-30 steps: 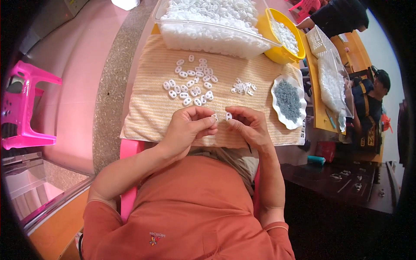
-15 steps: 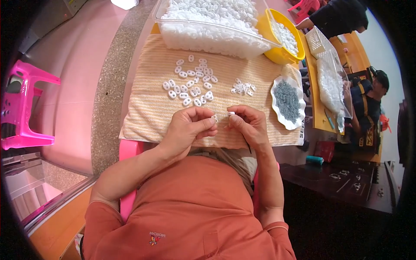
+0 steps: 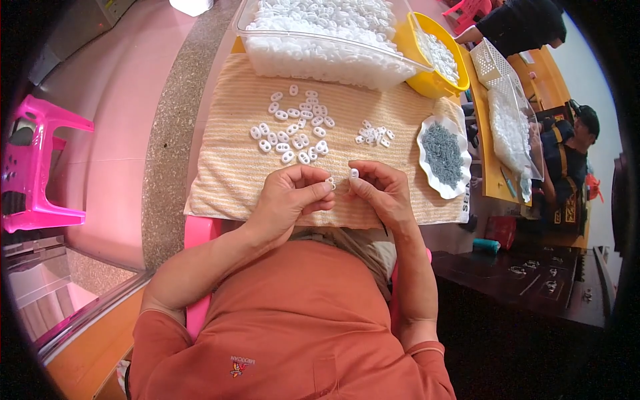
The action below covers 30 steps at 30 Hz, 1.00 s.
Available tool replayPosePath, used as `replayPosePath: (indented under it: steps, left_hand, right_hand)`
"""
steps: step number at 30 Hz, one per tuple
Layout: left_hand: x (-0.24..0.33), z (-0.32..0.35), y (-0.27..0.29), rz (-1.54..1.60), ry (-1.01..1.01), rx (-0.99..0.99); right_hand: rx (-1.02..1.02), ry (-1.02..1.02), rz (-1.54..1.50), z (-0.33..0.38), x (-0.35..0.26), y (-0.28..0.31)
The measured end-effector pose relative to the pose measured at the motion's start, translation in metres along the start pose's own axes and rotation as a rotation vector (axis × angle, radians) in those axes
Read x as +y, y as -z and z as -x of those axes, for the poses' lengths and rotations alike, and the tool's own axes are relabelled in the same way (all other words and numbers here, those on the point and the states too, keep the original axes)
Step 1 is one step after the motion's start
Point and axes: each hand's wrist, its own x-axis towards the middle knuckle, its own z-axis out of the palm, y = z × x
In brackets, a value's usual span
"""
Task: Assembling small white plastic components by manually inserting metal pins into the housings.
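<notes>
My left hand point(image 3: 288, 199) pinches a small white plastic piece point(image 3: 330, 182) over the near part of a striped tan towel point(image 3: 227, 167). Just to its right, my right hand point(image 3: 380, 190) pinches another small white piece point(image 3: 354, 173) between thumb and fingertip. The two pieces are held close together, slightly apart. Farther out on the towel lie several white oval rings point(image 3: 293, 130) in a loose group and a smaller cluster of white bits point(image 3: 375, 134).
A clear bin point(image 3: 320, 57) full of white parts stands at the towel's far edge, a yellow bowl point(image 3: 427, 80) beside it. A white scalloped dish point(image 3: 427, 173) holds small grey parts. A pink stool point(image 3: 33, 167) stands at left. Other people sit at the far right.
My hands have drawn a little apart; the two white pieces now show a small gap between them. Everything on the towel stays put.
</notes>
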Motion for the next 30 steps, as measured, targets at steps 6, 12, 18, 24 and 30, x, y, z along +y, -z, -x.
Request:
replayPosePath:
  steps: [6,12,18,24,30]
  left_hand:
    - [0.0007,0.0005,-0.0004,0.002,0.0,-0.005]
    - [-0.0004,0.0001,0.0001,-0.001,-0.004,-0.013]
    - [-0.0002,0.0005,-0.0003,0.0,-0.004,-0.021]
    - [0.0005,0.0011,-0.0015,-0.007,-0.006,-0.028]
    - [0.0003,0.0013,-0.0019,-0.02,-0.005,-0.033]
  right_hand:
    - [-0.005,0.009,-0.035,0.0022,-0.0028,-0.0028]
    - [-0.057,0.004,-0.027,0.0015,0.0031,0.0027]
    - [-0.073,0.019,-0.042,0.0008,0.0036,0.0007]
    - [-0.102,-0.006,-0.047,0.0015,0.0005,0.0]
    - [-0.114,-0.002,-0.032,0.0014,0.0039,0.0017]
